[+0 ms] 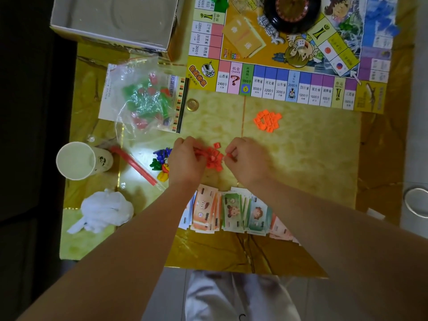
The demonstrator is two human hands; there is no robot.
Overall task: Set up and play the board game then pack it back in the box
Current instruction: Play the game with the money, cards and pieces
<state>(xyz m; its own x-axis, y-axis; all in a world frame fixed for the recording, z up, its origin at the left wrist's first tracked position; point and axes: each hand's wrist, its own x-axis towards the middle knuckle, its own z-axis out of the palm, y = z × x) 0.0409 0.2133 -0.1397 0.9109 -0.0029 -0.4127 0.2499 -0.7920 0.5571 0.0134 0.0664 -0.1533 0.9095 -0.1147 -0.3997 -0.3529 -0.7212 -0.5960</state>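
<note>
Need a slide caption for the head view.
Left hand and right hand pinch red tiles between game board and play money.

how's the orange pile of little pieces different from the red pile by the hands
The orange pieces lie flat in a tidy cluster; the red pieces form a looser heap. The orange pieces sit untouched, nearer the board; the red pieces lie between the left hand and right hand, both pinching some. Both are small square plastic tokens on the table.
</note>
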